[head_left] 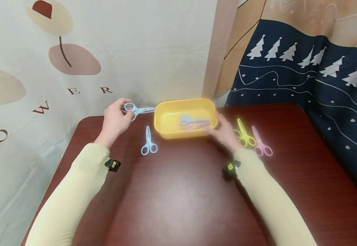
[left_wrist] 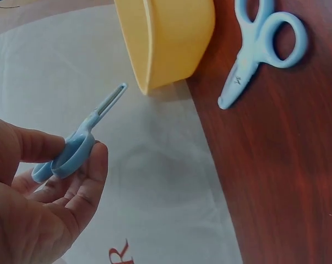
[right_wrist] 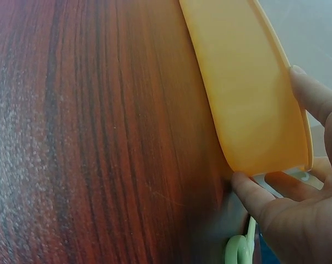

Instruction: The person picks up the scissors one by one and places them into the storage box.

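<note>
My left hand [head_left: 117,116] pinches a pair of light blue scissors [head_left: 139,110] by the handle loops, with the blades pointing right at the left end of a yellow plastic bin [head_left: 181,135]. In the left wrist view, the thumb lies on one loop of these scissors [left_wrist: 75,154] and the fingers are behind. My right hand [head_left: 224,133] grips the bin's right end, its thumb at the rim and a finger by the bottom corner in the right wrist view. Inside the bin lie blue scissors [head_left: 193,120] and pink scissors [head_left: 196,126].
Another pair of blue scissors [head_left: 148,143] lies on the dark red wooden table [head_left: 178,191], left of the bin. Yellow-green scissors [head_left: 244,135] and pink scissors [head_left: 260,143] lie beside my right wrist. A printed cloth [head_left: 153,51] hangs behind the table.
</note>
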Available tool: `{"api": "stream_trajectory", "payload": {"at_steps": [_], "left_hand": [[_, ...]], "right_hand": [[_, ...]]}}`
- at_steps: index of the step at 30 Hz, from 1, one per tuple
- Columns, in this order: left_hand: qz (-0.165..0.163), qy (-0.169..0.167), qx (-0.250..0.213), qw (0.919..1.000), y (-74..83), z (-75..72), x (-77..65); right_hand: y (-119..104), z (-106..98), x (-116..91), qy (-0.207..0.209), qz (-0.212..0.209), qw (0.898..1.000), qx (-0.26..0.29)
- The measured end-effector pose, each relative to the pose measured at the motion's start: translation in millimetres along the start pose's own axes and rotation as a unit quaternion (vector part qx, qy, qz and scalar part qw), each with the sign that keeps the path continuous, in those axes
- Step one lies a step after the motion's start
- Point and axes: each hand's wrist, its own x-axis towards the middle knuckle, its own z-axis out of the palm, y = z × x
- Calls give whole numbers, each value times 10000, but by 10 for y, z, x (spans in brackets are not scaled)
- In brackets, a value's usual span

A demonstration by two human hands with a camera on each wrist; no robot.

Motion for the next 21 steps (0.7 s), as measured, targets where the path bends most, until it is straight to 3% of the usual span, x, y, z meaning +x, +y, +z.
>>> {"api": "stream_trajectory", "payload": {"at_steps": [21], "left_hand": [[234,-235,-17,9994,303,118,182]], "right_hand": [[9,1,-6,0,-17,10000,-96]]}}
